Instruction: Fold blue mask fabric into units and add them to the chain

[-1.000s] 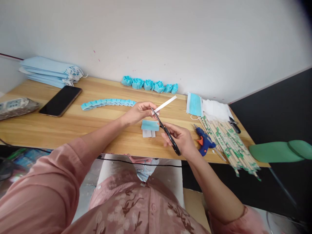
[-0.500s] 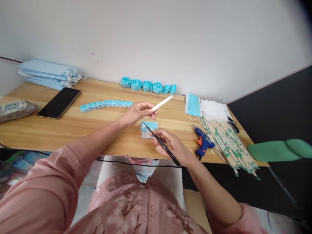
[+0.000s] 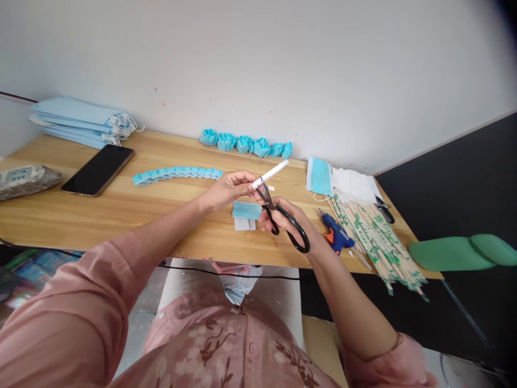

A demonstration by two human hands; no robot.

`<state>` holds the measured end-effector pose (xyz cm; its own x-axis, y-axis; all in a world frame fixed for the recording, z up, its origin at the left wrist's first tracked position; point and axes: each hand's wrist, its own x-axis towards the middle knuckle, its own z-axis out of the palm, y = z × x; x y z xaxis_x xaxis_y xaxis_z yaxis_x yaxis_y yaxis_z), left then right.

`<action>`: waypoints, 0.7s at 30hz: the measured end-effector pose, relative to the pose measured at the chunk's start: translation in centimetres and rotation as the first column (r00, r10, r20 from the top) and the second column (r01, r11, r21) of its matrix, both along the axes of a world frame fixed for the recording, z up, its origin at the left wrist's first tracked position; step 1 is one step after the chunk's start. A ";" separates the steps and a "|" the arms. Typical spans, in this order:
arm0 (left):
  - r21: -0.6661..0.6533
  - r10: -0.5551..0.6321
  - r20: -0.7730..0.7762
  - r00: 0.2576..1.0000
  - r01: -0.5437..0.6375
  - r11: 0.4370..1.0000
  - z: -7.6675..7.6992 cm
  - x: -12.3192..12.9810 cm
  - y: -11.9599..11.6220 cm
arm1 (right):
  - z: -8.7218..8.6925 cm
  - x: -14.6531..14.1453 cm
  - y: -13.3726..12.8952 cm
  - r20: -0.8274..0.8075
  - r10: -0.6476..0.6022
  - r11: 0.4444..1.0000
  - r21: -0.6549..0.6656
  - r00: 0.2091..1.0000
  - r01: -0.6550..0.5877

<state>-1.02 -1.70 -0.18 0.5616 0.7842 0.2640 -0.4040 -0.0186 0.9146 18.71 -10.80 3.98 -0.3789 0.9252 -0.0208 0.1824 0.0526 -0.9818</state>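
Over the light wooden table (image 3: 60,221), the left hand (image 3: 231,189) pinches a narrow white strip (image 3: 275,170), its near end hidden, slanting away rightward. The right hand (image 3: 298,213) holds black-handled metal scissors (image 3: 270,206), blades angled away leftward.

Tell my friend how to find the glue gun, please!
Start at the wooden table and look near its front edge, on the right side. The glue gun lies between the right hand and the pile of wrapped sticks. Unlike those pale sticks with green marks, it's dark blue with an orange trigger.
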 end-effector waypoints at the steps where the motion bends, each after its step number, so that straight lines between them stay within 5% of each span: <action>1: -0.001 -0.007 0.005 1.000 0.007 1.000 0.0 0.0 0.0 | 0.1 -0.1 0.1 0.008 -0.003 1.000 0.007 1.000 0.003; 21: -0.027 0.001 0.033 0.999 0.000 1.000 -0.4 0.2 0.2 | 1.1 -1.2 0.4 -0.029 -0.018 0.999 0.040 0.999 0.019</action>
<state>-0.83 -1.54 -0.62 0.5523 0.7917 0.2612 -0.4342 0.0057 0.9008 17.50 -10.43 5.06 -0.3612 0.9321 0.0274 0.1554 0.0892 -0.9838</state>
